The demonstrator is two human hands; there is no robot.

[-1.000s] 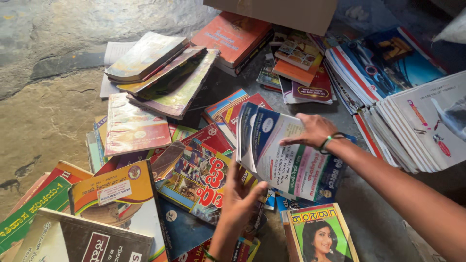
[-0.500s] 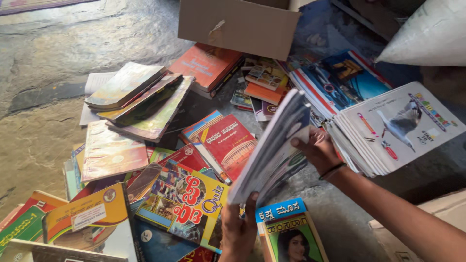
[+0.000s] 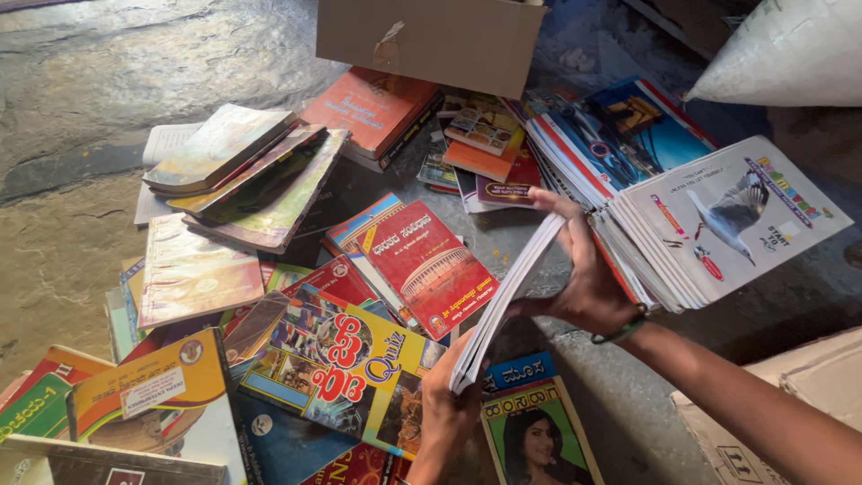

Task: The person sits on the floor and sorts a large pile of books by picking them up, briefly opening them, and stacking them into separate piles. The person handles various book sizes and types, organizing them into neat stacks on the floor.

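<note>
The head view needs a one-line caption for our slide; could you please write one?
Both hands, left hand and right hand, lift a thin booklet on edge above scattered books on a stone floor.

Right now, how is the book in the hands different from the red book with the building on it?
The held book is up on its edge, gripped by the left hand and right hand; the red book lies flat on other books with no hand on it. The held book shows mostly white page edges; the red book shows its whole cover. Both are thin paperbacks.
</note>
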